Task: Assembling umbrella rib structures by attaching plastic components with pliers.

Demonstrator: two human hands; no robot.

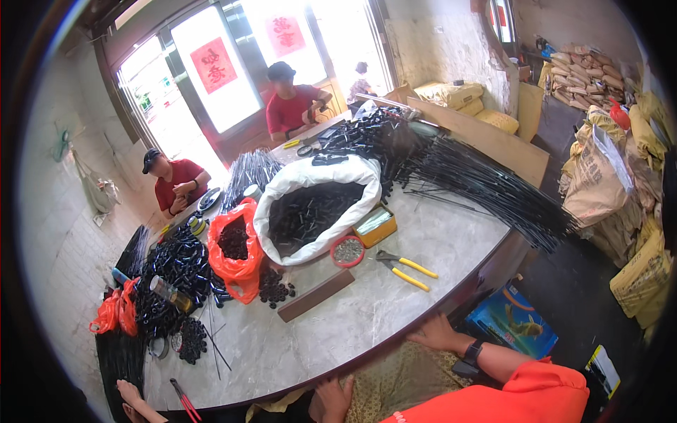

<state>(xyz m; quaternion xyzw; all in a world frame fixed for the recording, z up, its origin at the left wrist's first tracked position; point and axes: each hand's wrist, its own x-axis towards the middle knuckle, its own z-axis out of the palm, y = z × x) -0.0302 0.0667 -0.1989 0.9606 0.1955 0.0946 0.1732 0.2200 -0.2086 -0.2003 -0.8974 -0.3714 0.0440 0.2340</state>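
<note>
My right hand [436,334], with a dark watch on its wrist, rests at the near edge of the table [338,345], fingers spread and nothing in them. Lower and further left, my left hand [333,398] lies by the same edge, open, its fingers apart; part of it is cut off by the lower border. Between the two hands is a patterned yellowish cloth [395,374] over my lap. Beyond them on the tabletop lie yellow-handled pliers [407,270], a flat brown bar [316,297] and a red round dish [348,252] of small metal pieces.
A white sack [264,229] and a red bag [240,271] hold small dark parts. Black rods [493,180] overhang the table's right end. Red-handled pliers [185,402] lie near another person's hand [129,393]. Two people in red work across the table. Sacks [596,176] stand right.
</note>
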